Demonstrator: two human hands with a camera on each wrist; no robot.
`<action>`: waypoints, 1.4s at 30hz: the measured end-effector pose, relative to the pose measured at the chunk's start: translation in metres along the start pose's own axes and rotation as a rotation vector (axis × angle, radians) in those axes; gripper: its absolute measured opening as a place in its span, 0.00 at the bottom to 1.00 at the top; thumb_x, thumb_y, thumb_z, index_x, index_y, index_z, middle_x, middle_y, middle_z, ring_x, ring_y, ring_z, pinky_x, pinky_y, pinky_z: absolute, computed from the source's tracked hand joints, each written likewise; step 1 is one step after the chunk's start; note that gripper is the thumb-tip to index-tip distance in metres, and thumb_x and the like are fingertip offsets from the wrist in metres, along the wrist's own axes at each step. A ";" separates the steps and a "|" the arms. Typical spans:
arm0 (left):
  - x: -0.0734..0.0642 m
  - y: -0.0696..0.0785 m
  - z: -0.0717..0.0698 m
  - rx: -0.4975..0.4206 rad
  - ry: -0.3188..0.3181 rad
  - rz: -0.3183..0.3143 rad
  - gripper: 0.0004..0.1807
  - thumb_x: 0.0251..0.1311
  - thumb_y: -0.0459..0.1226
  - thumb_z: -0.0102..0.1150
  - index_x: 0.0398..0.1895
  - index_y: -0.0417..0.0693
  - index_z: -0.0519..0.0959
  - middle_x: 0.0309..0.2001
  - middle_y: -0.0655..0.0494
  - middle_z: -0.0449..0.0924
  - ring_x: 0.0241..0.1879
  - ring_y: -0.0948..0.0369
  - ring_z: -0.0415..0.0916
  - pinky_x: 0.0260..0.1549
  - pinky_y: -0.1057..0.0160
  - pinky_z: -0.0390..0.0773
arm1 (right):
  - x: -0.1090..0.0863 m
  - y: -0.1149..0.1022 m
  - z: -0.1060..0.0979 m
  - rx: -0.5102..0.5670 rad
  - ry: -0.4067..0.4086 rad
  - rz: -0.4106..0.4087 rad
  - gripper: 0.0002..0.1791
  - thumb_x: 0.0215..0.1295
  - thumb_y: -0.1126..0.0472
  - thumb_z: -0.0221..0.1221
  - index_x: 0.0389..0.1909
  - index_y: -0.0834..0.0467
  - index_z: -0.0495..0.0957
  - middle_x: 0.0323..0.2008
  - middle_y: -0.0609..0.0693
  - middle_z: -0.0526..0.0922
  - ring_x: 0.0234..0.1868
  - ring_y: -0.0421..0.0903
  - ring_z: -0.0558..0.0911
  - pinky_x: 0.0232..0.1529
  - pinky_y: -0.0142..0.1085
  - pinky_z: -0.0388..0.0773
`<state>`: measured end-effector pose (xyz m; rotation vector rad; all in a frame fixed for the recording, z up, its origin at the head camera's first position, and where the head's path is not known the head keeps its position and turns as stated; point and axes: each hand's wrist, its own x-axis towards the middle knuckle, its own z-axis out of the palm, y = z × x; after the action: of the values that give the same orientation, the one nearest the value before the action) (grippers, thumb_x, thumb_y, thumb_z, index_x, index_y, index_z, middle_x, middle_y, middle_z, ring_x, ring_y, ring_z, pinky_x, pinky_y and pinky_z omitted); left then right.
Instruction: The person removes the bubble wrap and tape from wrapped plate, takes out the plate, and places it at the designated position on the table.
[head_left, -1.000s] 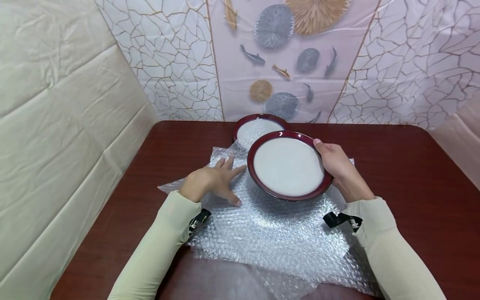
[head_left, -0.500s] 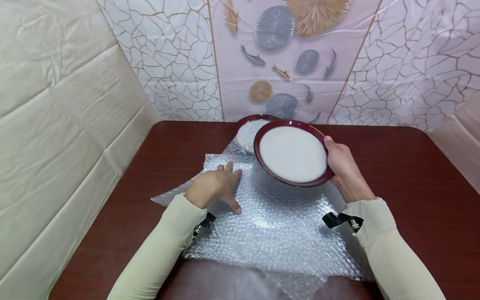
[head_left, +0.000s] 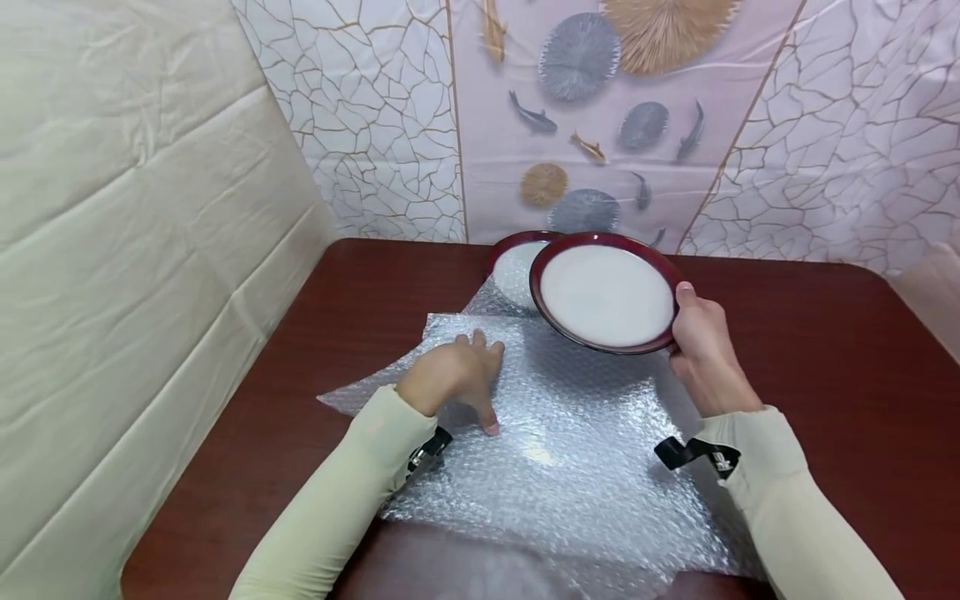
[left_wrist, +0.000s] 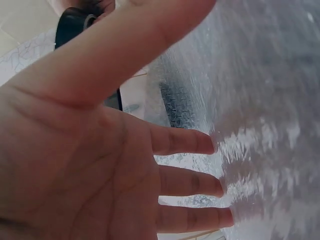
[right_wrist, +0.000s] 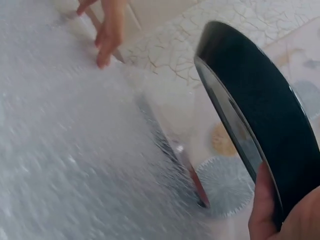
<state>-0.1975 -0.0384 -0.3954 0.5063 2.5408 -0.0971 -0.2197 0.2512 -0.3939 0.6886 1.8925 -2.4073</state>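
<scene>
My right hand (head_left: 705,346) grips a round plate (head_left: 607,296) by its right rim, thumb on the rim and fingers beneath. The plate is white inside with a dark red rim, and is held tilted above the bubble wrap. Its dark underside shows in the right wrist view, where my right fingers (right_wrist: 263,200) curl at its edge. My left hand (head_left: 461,375) has its fingers spread, fingertips down on the left part of the bubble wrap (head_left: 570,475). In the left wrist view those fingers (left_wrist: 190,181) lie straight, with tips right at the clear sheet.
A second red-rimmed plate (head_left: 506,247) lies at the table's back edge, partly covered by bubble wrap and partly hidden behind the held plate. The dark red-brown table (head_left: 817,400) is bounded by a patterned backdrop (head_left: 390,125) behind and a cream padded wall (head_left: 150,275) at left.
The held plate has moved back and slightly right, overlapping the far plate more. My left hand has slid a little toward me and right, remaining at the bubble wrap. The view has shifted slightly.
</scene>
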 end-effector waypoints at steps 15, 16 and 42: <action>-0.001 -0.008 -0.003 0.050 0.004 0.059 0.62 0.48 0.65 0.79 0.81 0.47 0.60 0.79 0.37 0.56 0.76 0.40 0.59 0.66 0.41 0.73 | 0.009 -0.015 0.043 0.189 0.083 -0.030 0.31 0.86 0.45 0.35 0.78 0.58 0.61 0.64 0.53 0.75 0.57 0.42 0.79 0.48 0.31 0.77; 0.000 -0.009 -0.003 0.052 0.006 0.061 0.61 0.48 0.65 0.78 0.81 0.47 0.61 0.79 0.37 0.56 0.75 0.40 0.59 0.66 0.41 0.73 | 0.010 -0.016 0.046 0.196 0.077 -0.031 0.31 0.86 0.45 0.35 0.79 0.58 0.60 0.65 0.53 0.75 0.59 0.41 0.79 0.50 0.31 0.78; 0.003 -0.004 0.003 0.044 0.009 0.038 0.60 0.48 0.62 0.80 0.78 0.45 0.61 0.81 0.34 0.52 0.76 0.40 0.57 0.62 0.43 0.77 | 0.055 0.015 0.075 0.327 0.068 -0.087 0.27 0.88 0.53 0.33 0.79 0.55 0.61 0.64 0.52 0.74 0.61 0.46 0.79 0.69 0.49 0.73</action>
<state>-0.1997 -0.0415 -0.3993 0.5726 2.5413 -0.1375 -0.2908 0.1924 -0.4131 0.7202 1.5946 -2.8192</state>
